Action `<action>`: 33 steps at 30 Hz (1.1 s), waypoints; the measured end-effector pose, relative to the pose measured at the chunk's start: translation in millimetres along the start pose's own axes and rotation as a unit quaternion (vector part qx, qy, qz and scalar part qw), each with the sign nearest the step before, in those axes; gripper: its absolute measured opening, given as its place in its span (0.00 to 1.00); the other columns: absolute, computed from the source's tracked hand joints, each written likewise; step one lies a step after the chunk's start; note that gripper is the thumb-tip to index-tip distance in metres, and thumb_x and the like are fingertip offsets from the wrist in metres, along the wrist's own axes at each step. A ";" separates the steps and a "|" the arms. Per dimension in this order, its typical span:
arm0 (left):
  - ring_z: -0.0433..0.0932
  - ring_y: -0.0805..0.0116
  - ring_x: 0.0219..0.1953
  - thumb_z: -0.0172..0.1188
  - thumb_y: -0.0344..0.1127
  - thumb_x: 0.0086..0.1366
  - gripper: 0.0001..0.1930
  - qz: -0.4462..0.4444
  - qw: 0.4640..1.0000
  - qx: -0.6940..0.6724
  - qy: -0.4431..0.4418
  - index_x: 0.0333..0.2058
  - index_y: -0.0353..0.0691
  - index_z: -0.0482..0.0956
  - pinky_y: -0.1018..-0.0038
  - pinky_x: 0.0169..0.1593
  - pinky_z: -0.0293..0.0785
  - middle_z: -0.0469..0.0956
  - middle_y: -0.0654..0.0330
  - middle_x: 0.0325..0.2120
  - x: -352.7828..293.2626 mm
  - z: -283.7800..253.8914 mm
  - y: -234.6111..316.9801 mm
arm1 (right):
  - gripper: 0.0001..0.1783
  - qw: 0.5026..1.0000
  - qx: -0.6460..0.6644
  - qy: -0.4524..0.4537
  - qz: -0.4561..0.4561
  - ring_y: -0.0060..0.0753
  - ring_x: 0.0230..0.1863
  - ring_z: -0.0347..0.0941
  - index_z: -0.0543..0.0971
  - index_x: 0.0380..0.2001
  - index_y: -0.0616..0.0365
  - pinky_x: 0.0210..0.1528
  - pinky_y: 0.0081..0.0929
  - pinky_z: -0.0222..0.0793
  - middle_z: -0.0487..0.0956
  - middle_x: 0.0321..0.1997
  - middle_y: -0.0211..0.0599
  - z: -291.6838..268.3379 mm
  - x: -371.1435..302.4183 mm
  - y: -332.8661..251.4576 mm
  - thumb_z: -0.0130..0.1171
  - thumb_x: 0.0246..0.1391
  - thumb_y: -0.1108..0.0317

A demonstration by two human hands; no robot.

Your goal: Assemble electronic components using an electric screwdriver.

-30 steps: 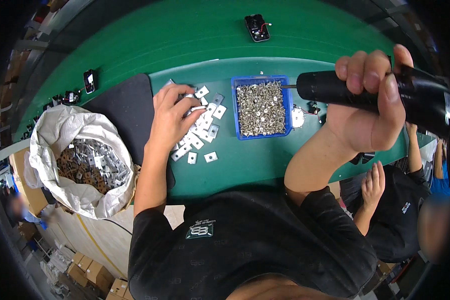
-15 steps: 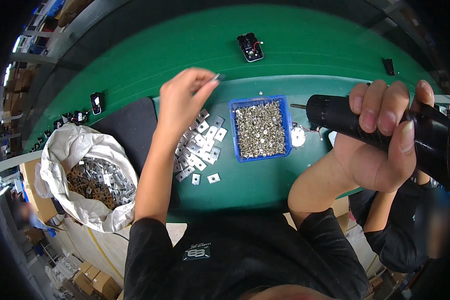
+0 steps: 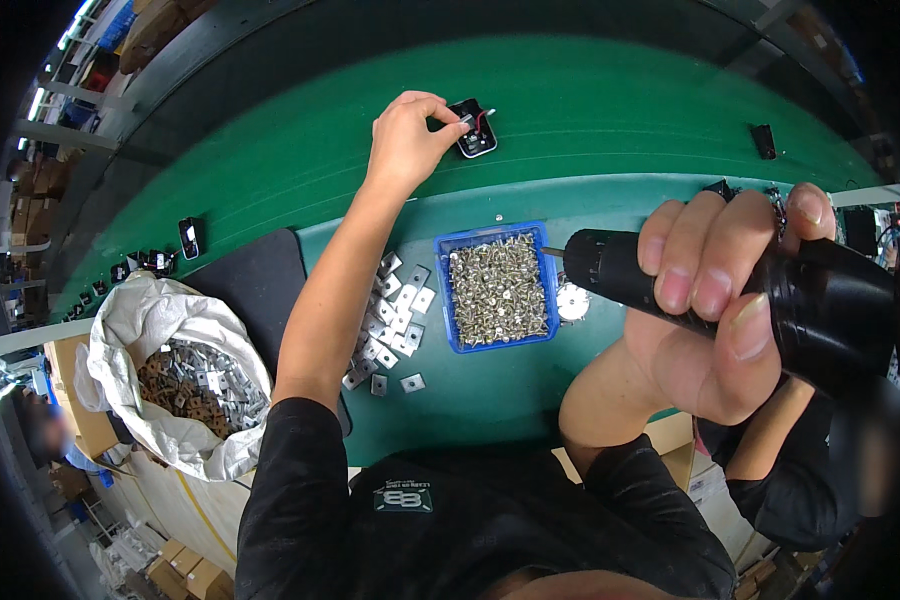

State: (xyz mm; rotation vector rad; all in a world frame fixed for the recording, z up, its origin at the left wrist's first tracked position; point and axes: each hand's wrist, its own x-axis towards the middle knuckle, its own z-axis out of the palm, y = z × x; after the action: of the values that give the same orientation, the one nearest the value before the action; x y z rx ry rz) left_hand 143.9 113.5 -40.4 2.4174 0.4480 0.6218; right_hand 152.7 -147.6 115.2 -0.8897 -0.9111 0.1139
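My left hand (image 3: 410, 140) reaches far out, thumb and finger pinched on a small metal plate (image 3: 466, 121) at the left edge of an open black housing (image 3: 479, 141) with a red wire. The fingers partly hide the plate. In my right hand (image 3: 705, 275) is a black power screwdriver (image 3: 602, 265), its thin bit pointing left above the right side of a blue bin (image 3: 554, 325). Silver screws (image 3: 498, 290) fill that bin. Loose metal plates (image 3: 400, 320) with holes lie left of it, below my left forearm.
A white sack (image 3: 170, 435) of metal pieces stands at the left beside a black mat (image 3: 255, 275). More black housings (image 3: 189, 237) sit along the green belt (image 3: 610, 110). A round white part (image 3: 572, 302) lies right of the bin. Another person's sleeve (image 3: 785, 500) shows at lower right.
My left hand has moved away from me with the small metal plate, up to the black housing. The housing has shifted left. My right hand and the screwdriver appear lower and further left.
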 end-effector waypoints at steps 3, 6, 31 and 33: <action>0.81 0.57 0.42 0.71 0.38 0.52 0.13 -0.042 0.999 0.013 -0.023 0.34 0.39 0.84 0.64 0.49 0.75 0.83 0.54 0.37 7.3 1.6 1.7 | 0.30 1.000 0.005 -0.012 0.003 0.23 0.30 0.66 0.61 0.61 0.56 0.37 0.27 0.62 0.70 0.30 0.27 -2.4 0.3 3.8 0.55 0.55 0.66; 0.82 0.57 0.40 0.71 0.38 0.52 0.16 -0.090 0.994 -0.020 -0.052 0.38 0.39 0.82 0.64 0.48 0.76 0.83 0.53 0.36 12.6 5.2 -2.7 | 0.29 1.000 -0.004 -0.003 0.001 0.22 0.30 0.66 0.61 0.60 0.55 0.38 0.27 0.62 0.70 0.29 0.26 0.2 -1.7 3.1 0.56 0.55 0.66; 0.76 0.55 0.39 0.66 0.36 0.55 0.11 -0.043 0.996 -0.082 -0.018 0.38 0.42 0.82 0.61 0.50 0.66 0.81 0.57 0.32 -122.5 -52.8 -14.3 | 0.27 0.993 0.005 0.088 0.073 0.32 0.25 0.70 0.65 0.55 0.65 0.35 0.37 0.70 0.74 0.27 0.41 41.4 -23.6 68.9 0.56 0.51 0.73; 0.76 0.56 0.40 0.66 0.35 0.54 0.12 -0.011 0.995 -0.089 -0.046 0.38 0.42 0.83 0.61 0.50 0.66 0.82 0.58 0.33 -124.5 -55.8 -13.5 | 0.26 0.992 -0.027 0.104 0.073 0.32 0.24 0.69 0.65 0.55 0.64 0.34 0.37 0.70 0.74 0.26 0.40 42.8 -32.1 72.6 0.56 0.50 0.74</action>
State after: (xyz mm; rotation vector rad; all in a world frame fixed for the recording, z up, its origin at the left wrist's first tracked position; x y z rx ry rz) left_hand 8.5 94.1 -49.5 2.2588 0.3639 0.5147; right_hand 120.8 -87.9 55.6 -0.9982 -0.6575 0.1198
